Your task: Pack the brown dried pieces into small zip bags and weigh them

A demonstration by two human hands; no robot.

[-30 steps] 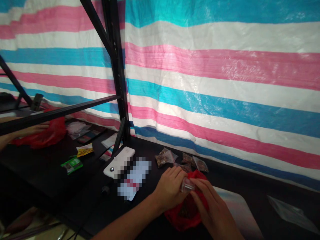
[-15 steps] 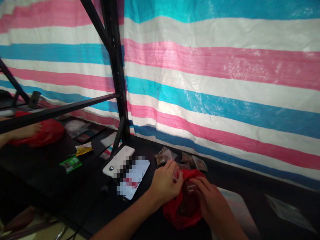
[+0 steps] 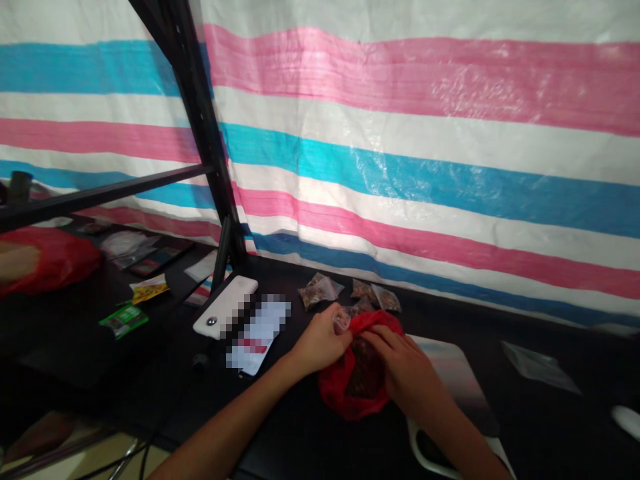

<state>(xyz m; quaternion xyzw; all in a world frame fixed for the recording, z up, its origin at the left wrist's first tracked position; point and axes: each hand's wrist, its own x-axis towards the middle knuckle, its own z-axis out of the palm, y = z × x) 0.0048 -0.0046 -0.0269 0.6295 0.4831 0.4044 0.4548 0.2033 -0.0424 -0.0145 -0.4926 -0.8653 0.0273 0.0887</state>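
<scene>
A red plastic bag (image 3: 345,400) with dark brown, loose contents stands with its mouth open in front of me. At its left rim my left hand (image 3: 323,339) is closed, and a small clear plastic bag (image 3: 341,320) sticks up out of its fingers. My right hand (image 3: 403,363) curls over the right rim of the red bag, fingers bent toward the opening; its thumb is hidden. Just behind, several small clear bags filled with brown bits (image 3: 320,291) lie on the black table (image 3: 285,427).
Left of my hands lie a white device (image 3: 227,307) and a partly blurred phone (image 3: 257,337). Green (image 3: 125,320) and yellow packets (image 3: 150,289) lie farther left, near another person's hand (image 3: 17,261) at a red bag. A flat clear bag (image 3: 540,367) and a black post (image 3: 200,113) flank the workspace.
The view has tilted down and shifted right. My right fingers have drawn back slightly toward the rim of the red bag; my left hand still holds the small clear bag.
</scene>
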